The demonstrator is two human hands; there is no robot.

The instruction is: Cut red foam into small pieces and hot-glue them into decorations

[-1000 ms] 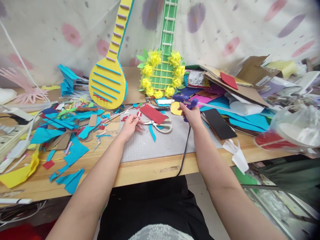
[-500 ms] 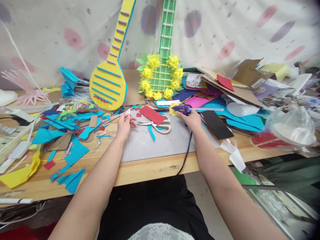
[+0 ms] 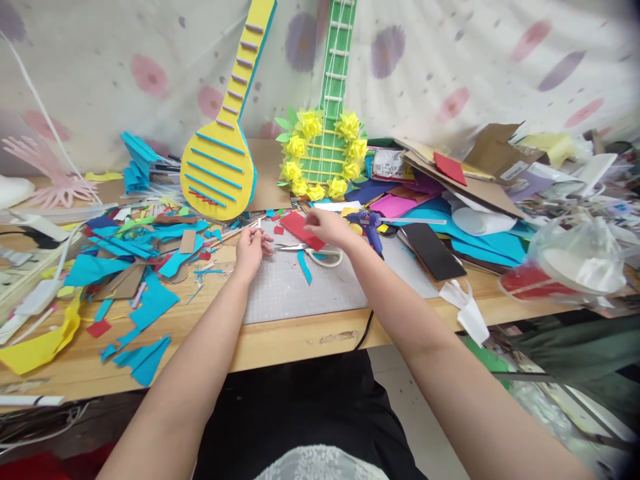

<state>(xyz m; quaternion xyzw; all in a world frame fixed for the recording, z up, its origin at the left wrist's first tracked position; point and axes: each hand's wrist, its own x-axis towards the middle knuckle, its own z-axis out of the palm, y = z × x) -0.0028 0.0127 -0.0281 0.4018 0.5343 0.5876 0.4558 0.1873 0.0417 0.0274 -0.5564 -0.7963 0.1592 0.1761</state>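
Observation:
My left hand pinches a small white stick upright between thumb and fingertips, at the left edge of the grey cutting mat. Over the mat's back part, my right hand hovers with loosely bent fingers, and no object shows in it. Beneath and beside it lie a red paper piece and scissors with pale handles. To its right rests a purple-blue glue gun with a clear glue stick in its back. A blue paper strip lies by the scissors.
A yellow paper instrument and a green one with yellow flowers lean at the back. Paper scraps cover the left side. On the right are a phone, stacked paper and card, and a bagged red-and-white cup.
My right hand has let go of the glue gun and moved left, over the red paper and scissors. The left hand has stayed nearly still with the white stick.

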